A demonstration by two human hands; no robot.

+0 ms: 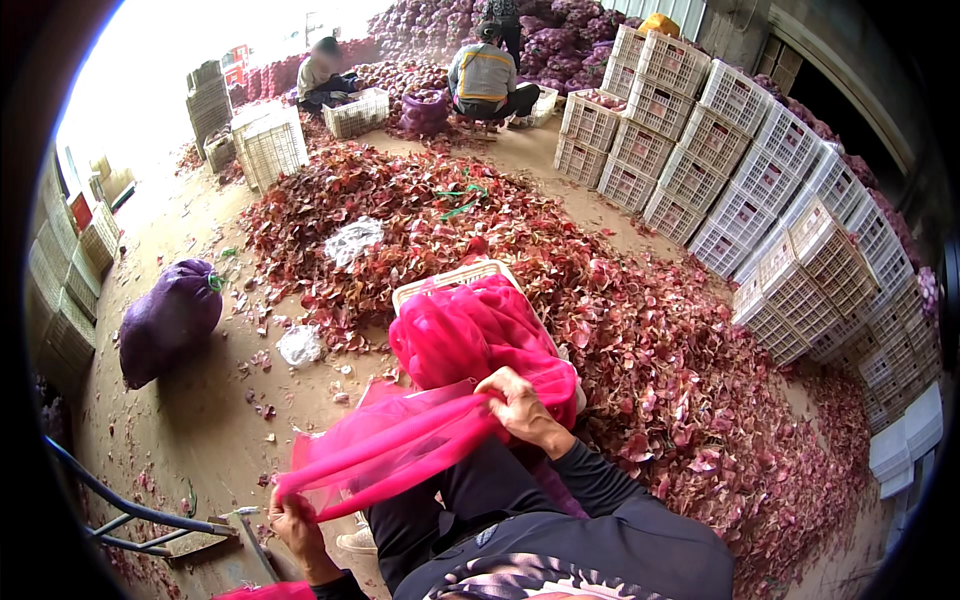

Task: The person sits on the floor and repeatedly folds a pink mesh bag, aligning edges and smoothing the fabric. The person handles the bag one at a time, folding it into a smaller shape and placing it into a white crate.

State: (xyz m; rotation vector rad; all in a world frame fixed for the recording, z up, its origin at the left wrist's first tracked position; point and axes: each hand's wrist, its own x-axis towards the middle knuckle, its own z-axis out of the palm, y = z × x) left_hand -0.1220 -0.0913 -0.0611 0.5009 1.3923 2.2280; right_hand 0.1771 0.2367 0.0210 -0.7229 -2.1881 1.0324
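Note:
A pink mesh bag (397, 450) is stretched across my lap between both hands. My left hand (296, 525) grips its lower left end, near the floor side. My right hand (521, 409) pinches its upper right end, fingers bent over the mesh. Just beyond my right hand, a heap of pink mesh bags (472, 330) fills a plastic crate (450, 278) and hangs over its near side. Another bit of pink mesh (266, 592) shows at the bottom edge, beside my left forearm.
Red onion skins (675, 405) lie heaped around the crate. A full purple mesh sack (172, 319) stands at left, above a blue metal frame (142, 517). Stacked white crates (720, 142) line the right. Two people (482, 71) (319, 75) sit sorting onions further off; another person stands behind.

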